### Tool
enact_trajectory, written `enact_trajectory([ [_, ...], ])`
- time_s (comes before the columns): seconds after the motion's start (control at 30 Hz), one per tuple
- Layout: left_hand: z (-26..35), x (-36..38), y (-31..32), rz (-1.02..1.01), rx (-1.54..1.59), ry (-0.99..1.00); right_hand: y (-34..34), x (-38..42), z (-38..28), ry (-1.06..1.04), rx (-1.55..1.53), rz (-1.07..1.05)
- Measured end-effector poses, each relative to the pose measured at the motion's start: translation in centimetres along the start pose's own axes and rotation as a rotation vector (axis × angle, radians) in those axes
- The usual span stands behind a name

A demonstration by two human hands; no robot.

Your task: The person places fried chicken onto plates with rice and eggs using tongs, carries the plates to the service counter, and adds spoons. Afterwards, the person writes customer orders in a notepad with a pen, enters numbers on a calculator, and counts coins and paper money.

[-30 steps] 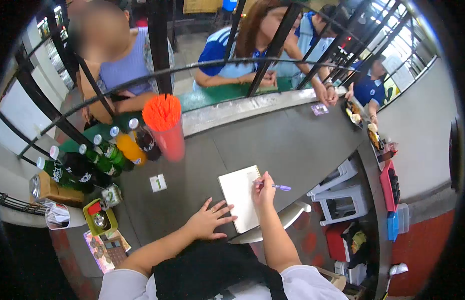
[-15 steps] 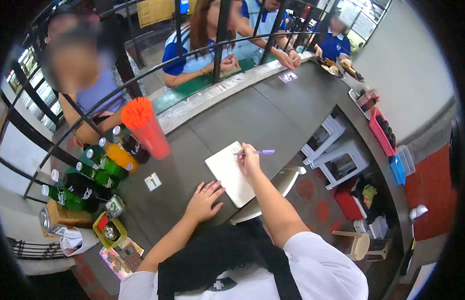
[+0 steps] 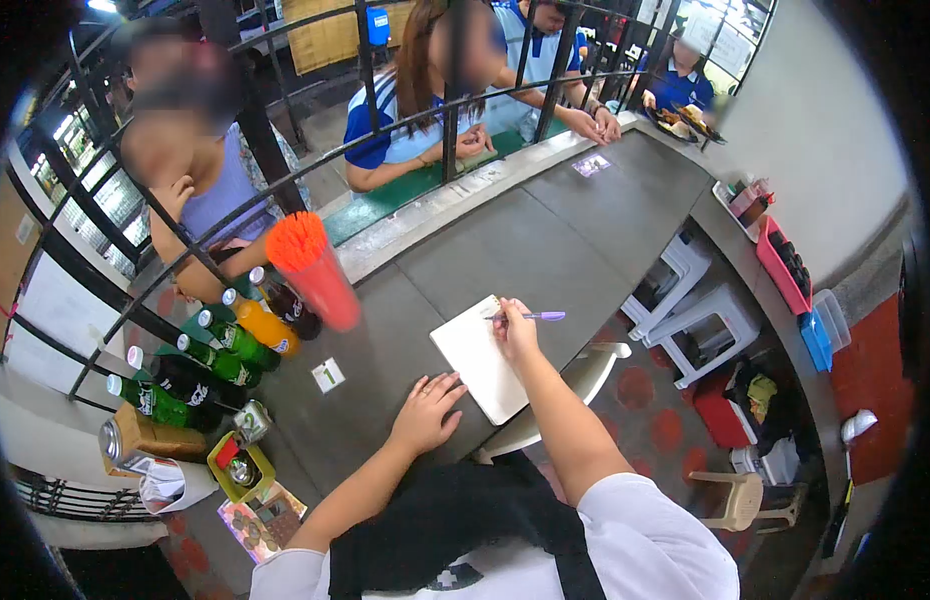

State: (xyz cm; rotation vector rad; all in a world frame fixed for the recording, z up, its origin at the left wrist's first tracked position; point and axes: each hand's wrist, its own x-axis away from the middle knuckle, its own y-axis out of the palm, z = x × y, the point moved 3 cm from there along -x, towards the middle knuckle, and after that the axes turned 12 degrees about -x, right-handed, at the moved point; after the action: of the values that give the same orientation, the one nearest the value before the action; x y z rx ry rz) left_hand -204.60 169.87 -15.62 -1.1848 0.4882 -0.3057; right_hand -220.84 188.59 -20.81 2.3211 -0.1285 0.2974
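Note:
An open notepad [image 3: 483, 375] with pale pages lies on the dark grey counter in front of me. My right hand [image 3: 516, 330] is closed around a purple pen [image 3: 548, 316], its tip at the upper part of the page. Writing on the page is too small to read. My left hand [image 3: 427, 414] rests flat on the counter with fingers spread, fingertips at the notepad's left edge. A small white card with a green number 1 [image 3: 328, 376] lies to the left of the notepad.
A red cup of orange straws [image 3: 330, 290] and several soda bottles [image 3: 247, 345] line the left side by black bars. People lean at the far ledge [image 3: 405, 236]. A yellow basket [image 3: 229, 480] sits lower left. White stools [image 3: 707, 335] stand beneath the right counter, which holds a pink tray [image 3: 782, 268].
The whole view has shifted slightly, so things sit lower and farther right. The person at the left behind the bars has raised a hand toward the head. Both my hands keep their places.

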Motion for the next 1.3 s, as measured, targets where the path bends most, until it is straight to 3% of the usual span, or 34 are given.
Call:
enact_trajectory([
  [1.3, -1.3, -0.7, -0.2, 0.012, -0.008, 0.015, 0.6, -0.6, 0.4, -0.002, -0.093, 0.033],
])
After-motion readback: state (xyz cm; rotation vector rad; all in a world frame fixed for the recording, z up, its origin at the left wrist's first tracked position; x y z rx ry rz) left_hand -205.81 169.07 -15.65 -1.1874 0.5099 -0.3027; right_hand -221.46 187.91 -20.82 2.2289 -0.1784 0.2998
